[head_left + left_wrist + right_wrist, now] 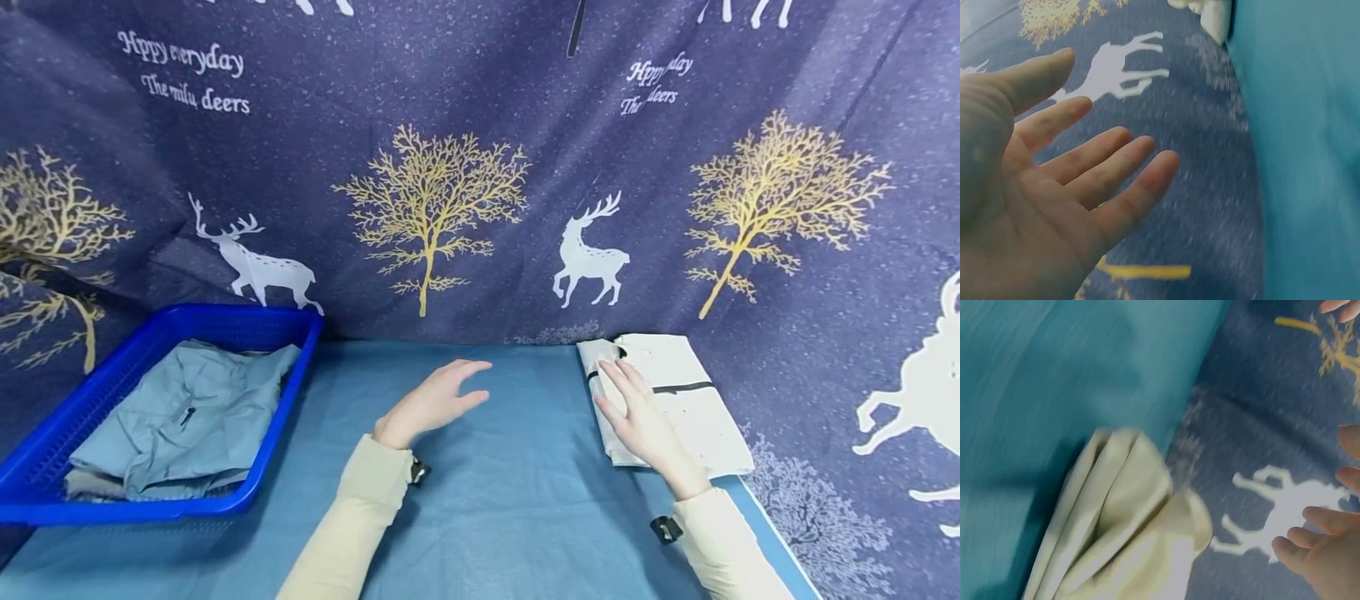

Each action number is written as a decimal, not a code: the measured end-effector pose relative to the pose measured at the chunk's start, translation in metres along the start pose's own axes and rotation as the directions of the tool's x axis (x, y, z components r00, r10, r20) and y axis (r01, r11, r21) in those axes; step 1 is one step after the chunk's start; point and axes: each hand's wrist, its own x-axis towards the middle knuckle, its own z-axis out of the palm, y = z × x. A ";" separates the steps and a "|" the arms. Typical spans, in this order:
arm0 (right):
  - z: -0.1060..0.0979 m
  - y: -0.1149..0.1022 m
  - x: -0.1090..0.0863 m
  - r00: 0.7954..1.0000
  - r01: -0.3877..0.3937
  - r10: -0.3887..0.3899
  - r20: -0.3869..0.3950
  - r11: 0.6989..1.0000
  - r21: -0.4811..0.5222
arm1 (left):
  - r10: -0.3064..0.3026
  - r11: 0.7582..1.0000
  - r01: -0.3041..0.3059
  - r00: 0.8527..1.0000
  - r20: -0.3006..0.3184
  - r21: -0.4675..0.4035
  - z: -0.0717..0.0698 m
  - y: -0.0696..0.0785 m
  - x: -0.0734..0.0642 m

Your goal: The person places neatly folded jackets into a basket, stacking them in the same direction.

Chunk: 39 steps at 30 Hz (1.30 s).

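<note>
The right hand (648,421) hangs over the left part of the white cloth (708,425), its thumb apart from its fairly straight fingers; the grip is wide and holds nothing. The right wrist view shows a gap between these fingers and the cloth, with the cloth's folded layers stacked at one end. The white cloth lies folded flat at the far right corner of the blue table (495,525), close to the backdrop (517,92), and a black strip (682,387) runs across it. The left hand (429,408) is above the middle of the table, between the basket (135,510) and the white cloth and well apart from both. Its thumb and fingers point right with space between them, and the left wrist view shows the palm with the fingers spread and slightly bent, so this grip too is wide and empty. Both arms come in from the near side in cream sleeves (345,517), with a black band (666,529) at each wrist. The basket, blue with perforated walls, stands at the left of the table, and in it lies a grey-blue garment (225,392), loosely folded, with a small dark tab (187,415) near its middle. The dark blue backdrop rises along the far side, printed with golden trees (431,200), white deer (592,260) and white lettering (183,54).
</note>
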 end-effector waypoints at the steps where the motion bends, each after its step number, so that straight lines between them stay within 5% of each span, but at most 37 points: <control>1: -0.002 0.004 0.000 1.000 -0.005 0.005 -0.003 1.000 -0.007 | 0.008 1.000 -0.008 1.000 0.003 -0.013 0.004 0.001 0.003; 7: -0.012 0.031 0.001 0.999 -0.025 0.025 -0.030 1.000 -0.012 | 0.060 0.994 -0.061 0.998 -0.018 -0.093 0.034 0.003 0.022; 20: -0.030 0.105 0.006 0.995 -0.101 0.102 0.004 0.991 -0.092 | 0.000 0.978 -0.005 1.000 -0.023 -0.207 0.087 0.012 0.069; 28: -0.031 0.139 0.010 0.950 -0.271 0.284 0.129 0.957 -0.104 | -0.057 0.942 0.045 0.998 -0.026 -0.333 0.122 0.012 0.101; 35: -0.041 0.166 -0.006 0.899 -0.363 0.386 0.207 0.921 -0.140 | -0.160 0.864 0.134 0.987 -0.012 -0.486 0.155 0.023 0.123; 39: -0.050 0.177 -0.015 0.856 -0.426 0.453 0.250 0.891 -0.156 | -0.214 0.748 0.197 0.976 0.051 -0.634 0.179 0.024 0.130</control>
